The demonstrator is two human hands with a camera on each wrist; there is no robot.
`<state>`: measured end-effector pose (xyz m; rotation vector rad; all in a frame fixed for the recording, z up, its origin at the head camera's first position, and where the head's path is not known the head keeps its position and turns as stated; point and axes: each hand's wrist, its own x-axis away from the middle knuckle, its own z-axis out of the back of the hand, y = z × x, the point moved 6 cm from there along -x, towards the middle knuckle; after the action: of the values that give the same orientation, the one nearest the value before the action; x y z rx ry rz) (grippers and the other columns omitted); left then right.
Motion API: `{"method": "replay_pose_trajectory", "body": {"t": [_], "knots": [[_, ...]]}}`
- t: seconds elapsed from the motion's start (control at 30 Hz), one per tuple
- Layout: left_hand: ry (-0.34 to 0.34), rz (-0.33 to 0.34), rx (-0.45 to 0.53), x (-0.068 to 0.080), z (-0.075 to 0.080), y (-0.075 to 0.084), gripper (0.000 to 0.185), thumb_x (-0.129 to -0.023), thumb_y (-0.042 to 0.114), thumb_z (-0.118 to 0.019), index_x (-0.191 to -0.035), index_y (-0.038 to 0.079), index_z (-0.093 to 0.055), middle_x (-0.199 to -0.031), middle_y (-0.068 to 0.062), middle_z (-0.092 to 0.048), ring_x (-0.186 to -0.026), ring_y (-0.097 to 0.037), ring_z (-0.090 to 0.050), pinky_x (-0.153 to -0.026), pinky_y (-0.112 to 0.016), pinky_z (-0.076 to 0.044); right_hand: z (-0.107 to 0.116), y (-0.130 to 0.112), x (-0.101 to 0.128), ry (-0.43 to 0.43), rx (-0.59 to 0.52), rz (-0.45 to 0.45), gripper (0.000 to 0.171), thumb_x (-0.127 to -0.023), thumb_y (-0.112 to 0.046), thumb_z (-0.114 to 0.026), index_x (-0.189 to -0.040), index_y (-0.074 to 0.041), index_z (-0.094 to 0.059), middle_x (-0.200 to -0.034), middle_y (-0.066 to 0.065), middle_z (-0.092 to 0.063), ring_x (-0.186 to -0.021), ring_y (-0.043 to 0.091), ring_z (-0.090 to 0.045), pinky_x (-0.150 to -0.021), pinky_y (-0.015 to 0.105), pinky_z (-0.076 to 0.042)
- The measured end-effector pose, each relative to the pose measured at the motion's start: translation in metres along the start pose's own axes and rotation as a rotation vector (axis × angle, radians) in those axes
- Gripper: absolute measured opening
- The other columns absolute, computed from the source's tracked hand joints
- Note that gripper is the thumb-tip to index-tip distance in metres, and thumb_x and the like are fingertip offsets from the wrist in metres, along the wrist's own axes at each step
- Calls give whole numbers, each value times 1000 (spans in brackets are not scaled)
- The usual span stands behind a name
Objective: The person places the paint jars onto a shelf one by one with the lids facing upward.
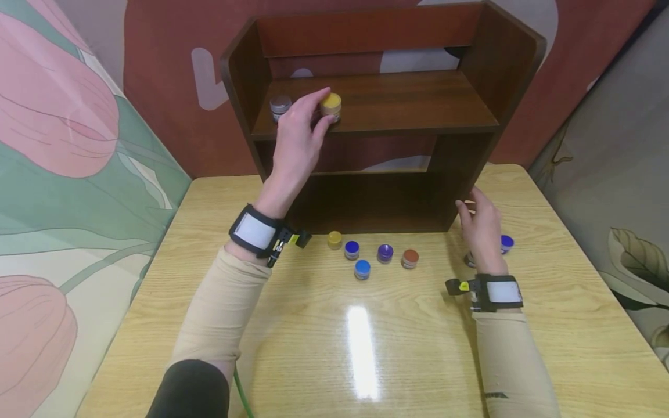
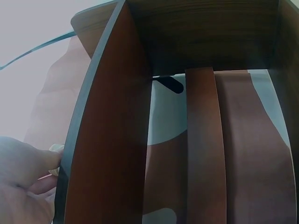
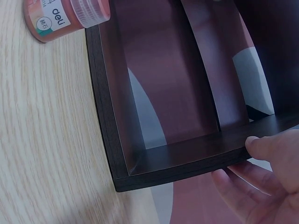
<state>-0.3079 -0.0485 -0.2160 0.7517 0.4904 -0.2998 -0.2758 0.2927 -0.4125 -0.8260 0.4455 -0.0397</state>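
Observation:
At the upper board of a dark brown wooden shelf (image 1: 407,101), my left hand (image 1: 298,130) pinches a small yellow-lidded paint jar (image 1: 331,109) between thumb and fingers. Whether the jar's base touches the board, I cannot tell. A grey-lidded jar (image 1: 280,106) stands on the same board, partly behind that hand. My right hand (image 1: 482,229) holds the shelf's right side panel (image 3: 196,165) low down, thumb at the front edge and fingers along the outer face. In the left wrist view, the left hand (image 2: 25,179) shows only partly past the shelf's side.
Along the shelf's foot on the wooden table (image 1: 418,337) stand jars: yellow (image 1: 334,240), dark blue (image 1: 352,249), bright blue (image 1: 362,269), purple (image 1: 385,253) and red-brown (image 1: 410,259). Beside the right wrist are a blue-lidded jar (image 1: 506,243) and a partly hidden jar (image 1: 470,260).

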Motion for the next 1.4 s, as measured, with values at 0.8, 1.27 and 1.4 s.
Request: {"method": "replay_pose_trajectory", "body": {"t": [0.8, 1.27, 1.4], "knots": [[-55, 50, -81, -2, -2, 3, 48, -99, 22, -60, -146, 14, -51, -149, -2, -55, -137, -13, -53, -114, -20, -40, 1, 0, 2, 2, 4, -4, 35, -104, -17, -51, -136, -5, -56, -131, 25, -62, -114, 45, -64, -93, 57, -55], [-84, 71, -107, -3, -3, 4, 51, -99, 23, -60, -149, 16, -48, -151, -1, -53, -139, -13, -51, -115, -22, -39, 1, 1, 1, -2, 9, -6, 35, -104, -19, -51, -135, -5, -56, -132, 25, -62, -115, 44, -64, -93, 56, -55], [-86, 59, -112, -3, -3, 4, 52, -100, 23, -59, -149, 16, -47, -151, -1, -53, -140, -13, -50, -116, -21, -38, 2, 1, 1, -3, 10, -7, 35, -104, -19, -51, -136, -5, -56, -132, 24, -62, -115, 44, -64, -93, 56, -55]]}}
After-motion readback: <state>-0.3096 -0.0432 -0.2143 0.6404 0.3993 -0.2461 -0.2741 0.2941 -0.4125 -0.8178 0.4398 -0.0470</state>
